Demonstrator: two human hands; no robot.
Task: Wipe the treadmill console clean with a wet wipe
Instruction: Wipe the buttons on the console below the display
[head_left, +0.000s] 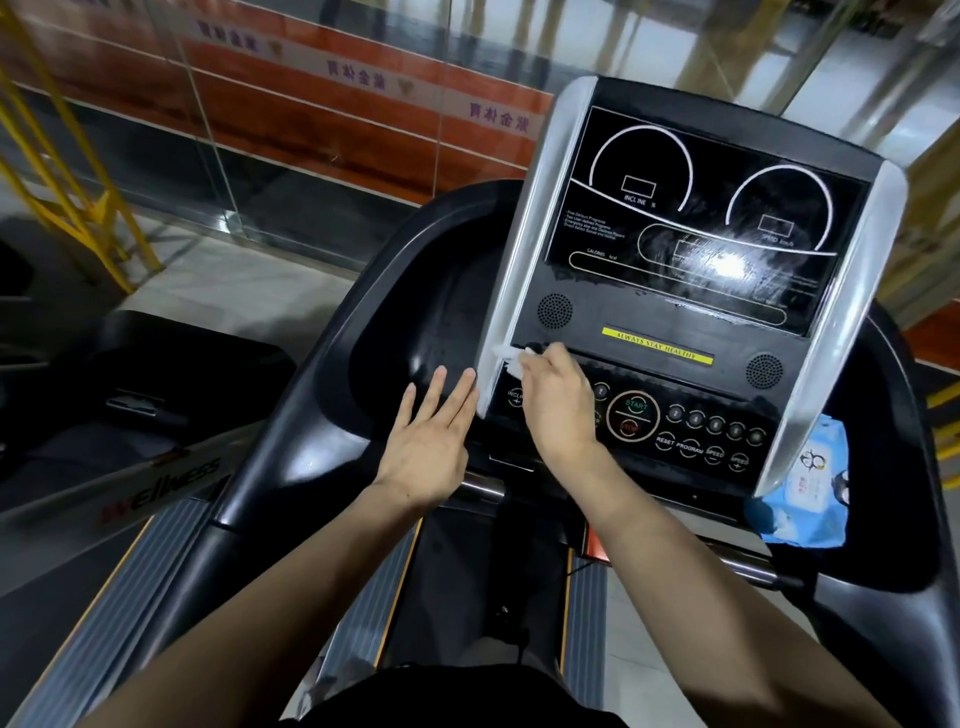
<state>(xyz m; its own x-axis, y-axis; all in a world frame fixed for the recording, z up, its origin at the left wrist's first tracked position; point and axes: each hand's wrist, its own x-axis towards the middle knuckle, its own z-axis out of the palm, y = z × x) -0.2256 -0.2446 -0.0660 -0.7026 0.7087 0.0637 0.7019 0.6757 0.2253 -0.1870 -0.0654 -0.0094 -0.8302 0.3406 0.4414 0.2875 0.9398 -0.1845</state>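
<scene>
The treadmill console (691, 291) is a black panel with silver side strips, a glossy display above and round buttons below. Wet streaks shine on the display's lower right. My right hand (558, 397) is closed on a white wet wipe (511, 358) and presses it against the console's lower left corner, just above the incline button. My left hand (434, 439) hovers flat with fingers apart beside the left silver strip, holding nothing.
A blue pack of wet wipes (805, 493) lies in the tray right of the console. A black cup-holder recess (426, 306) sits left of it. The treadmill belt (452, 597) runs below my arms. Glass wall and yellow railing (78, 171) stand beyond.
</scene>
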